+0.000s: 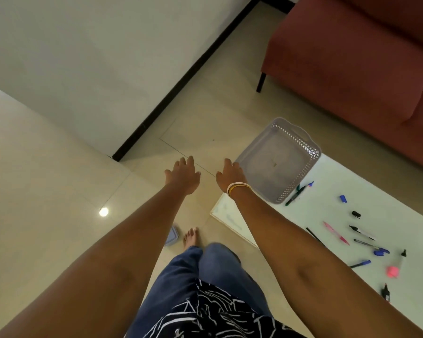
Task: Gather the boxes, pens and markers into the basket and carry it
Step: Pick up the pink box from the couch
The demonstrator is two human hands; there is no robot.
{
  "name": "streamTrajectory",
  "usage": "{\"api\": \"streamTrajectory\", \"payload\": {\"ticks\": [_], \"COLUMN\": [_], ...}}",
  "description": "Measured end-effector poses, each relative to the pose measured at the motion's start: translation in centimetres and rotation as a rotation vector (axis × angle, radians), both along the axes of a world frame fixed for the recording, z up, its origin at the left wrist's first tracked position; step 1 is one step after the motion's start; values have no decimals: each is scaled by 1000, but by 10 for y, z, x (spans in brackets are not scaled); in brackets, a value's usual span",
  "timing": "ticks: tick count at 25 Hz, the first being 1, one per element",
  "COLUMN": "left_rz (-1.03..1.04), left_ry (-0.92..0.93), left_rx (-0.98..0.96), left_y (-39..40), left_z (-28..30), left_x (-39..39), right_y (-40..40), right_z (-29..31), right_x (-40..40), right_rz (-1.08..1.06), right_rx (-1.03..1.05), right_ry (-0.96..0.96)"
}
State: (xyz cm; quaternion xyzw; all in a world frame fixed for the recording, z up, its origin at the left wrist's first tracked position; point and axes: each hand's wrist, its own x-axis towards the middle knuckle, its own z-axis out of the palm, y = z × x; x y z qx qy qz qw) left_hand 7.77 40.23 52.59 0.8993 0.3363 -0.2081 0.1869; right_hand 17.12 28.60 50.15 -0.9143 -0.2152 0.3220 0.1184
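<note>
Both hands empty, fingers loosely spread: right hand (pixel 230 175) fingertips at the basket (pixel 279 161) corner; looks light, stiff plastic, so grip its rim handles.

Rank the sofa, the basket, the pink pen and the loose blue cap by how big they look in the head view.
1. Sofa, cut off by the frame.
2. Basket.
3. Pink pen.
4. Blue cap.
The gaps are plain, so nearness to the camera does not change the order.
</note>
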Motion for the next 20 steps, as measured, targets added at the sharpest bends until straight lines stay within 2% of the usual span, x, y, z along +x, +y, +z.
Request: {"api": "streamTrajectory", "payload": {"ticks": [5,9,14,20], "left_rz": [-34,-101,-164,-285], "left_ry": [6,25,81,32], "left_rx": [18,19,-10,5], "left_y": [66,120,186,230], "left_z": [2,-3,1,27], "left_x": [45,114,234,396], "right_y": [60,101,142,183], "right_z": [-4,-16,-23,7], "right_x": [45,116,210,343], "right_rz": [-24,-98,-220,-338], "right_rx": [-8,-18,-71,-37], "right_ry": [18,21,60,15]}}
